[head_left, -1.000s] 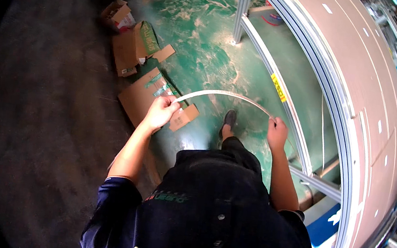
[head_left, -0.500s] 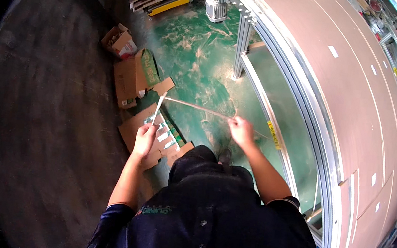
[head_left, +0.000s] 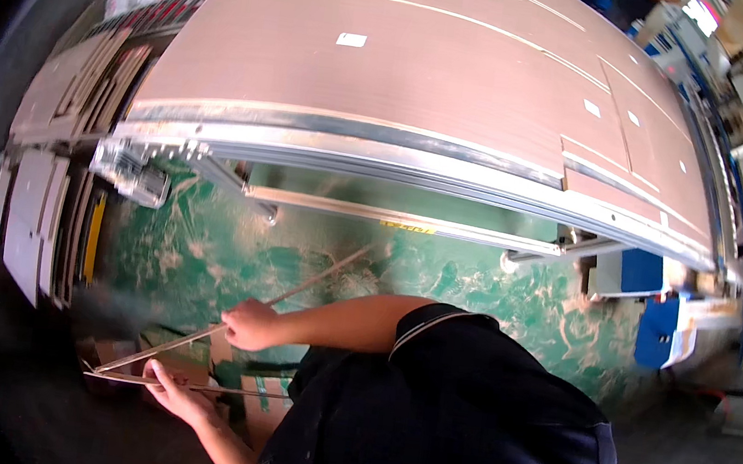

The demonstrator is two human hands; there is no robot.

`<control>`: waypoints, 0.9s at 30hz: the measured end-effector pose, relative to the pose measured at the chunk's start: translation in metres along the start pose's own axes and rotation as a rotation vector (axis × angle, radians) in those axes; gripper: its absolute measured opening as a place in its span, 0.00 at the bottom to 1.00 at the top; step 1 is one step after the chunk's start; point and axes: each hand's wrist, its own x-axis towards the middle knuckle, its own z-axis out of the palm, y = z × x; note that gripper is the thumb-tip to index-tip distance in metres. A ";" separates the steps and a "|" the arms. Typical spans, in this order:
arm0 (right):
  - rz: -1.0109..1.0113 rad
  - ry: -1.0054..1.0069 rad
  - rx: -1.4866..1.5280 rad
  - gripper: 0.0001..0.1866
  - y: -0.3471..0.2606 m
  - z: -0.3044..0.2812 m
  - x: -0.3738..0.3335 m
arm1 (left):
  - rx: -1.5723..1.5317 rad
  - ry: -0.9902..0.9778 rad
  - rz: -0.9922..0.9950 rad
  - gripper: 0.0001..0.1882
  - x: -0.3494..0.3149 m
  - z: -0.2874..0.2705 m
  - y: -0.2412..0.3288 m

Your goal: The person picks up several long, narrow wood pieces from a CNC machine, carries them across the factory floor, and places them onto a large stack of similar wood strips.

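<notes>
Thin pale wood-coloured strips form a narrow V at the lower left, their ends meeting at a point. My right hand (head_left: 251,324) is closed around the upper strip (head_left: 158,350), which runs on past it toward the table. My left hand (head_left: 171,390) grips the lower strip (head_left: 227,390) a little way from the meeting end, its thumb along it. Whether this is one folded strip or two separate ones, I cannot tell.
A long metal-framed table (head_left: 371,162) bears brown boards (head_left: 465,77) with small white labels. Stacked panels (head_left: 31,209) stand at the left beside a motor (head_left: 130,173). Flattened cardboard (head_left: 261,413) lies by my arms. Dust covers the green floor (head_left: 229,256).
My view has swung right, so the table now spans the top. My hands are closer together, and the angle between the strips has narrowed. Both hands still hold them.
</notes>
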 end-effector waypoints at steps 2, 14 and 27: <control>-0.010 0.104 0.061 0.10 -0.007 -0.007 0.010 | 0.059 -0.122 0.067 0.07 0.032 0.018 0.021; -0.021 0.019 0.192 0.15 -0.005 -0.081 0.007 | -0.392 -0.633 0.061 0.15 0.035 0.145 0.092; -0.018 0.908 0.150 0.15 0.165 -0.312 -0.277 | -0.184 -0.497 0.366 0.13 -0.089 0.260 0.149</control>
